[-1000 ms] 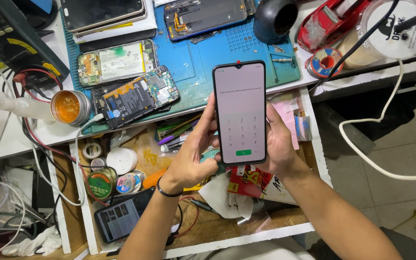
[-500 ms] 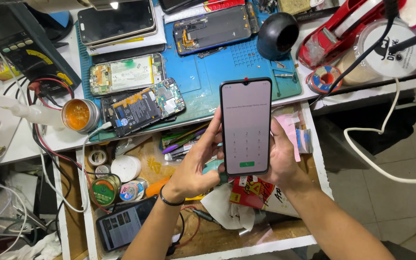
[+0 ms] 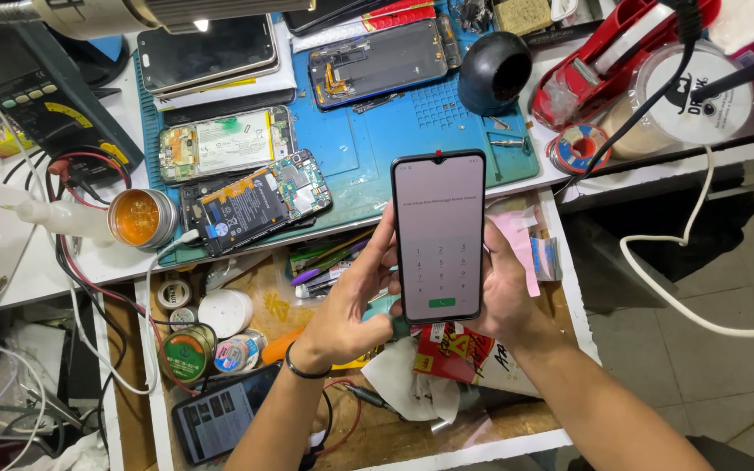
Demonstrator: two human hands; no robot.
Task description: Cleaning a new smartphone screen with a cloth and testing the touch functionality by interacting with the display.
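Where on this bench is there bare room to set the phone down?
Bare patch: the blue mat between the opened phones and the black dome. The drawer beneath both hands, holding the phone, is crowded with tins, pens and paper.

Opened phones (image 3: 255, 196) lie on a blue mat (image 3: 447, 131).

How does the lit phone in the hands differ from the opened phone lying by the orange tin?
The held black smartphone with the lit keypad screen is closed up and upright between the left hand and right hand; the opened black smartphone with exposed battery and circuit board lies flat, tilted, on the blue work mat, back cover off. Both are similar-sized slab phones.
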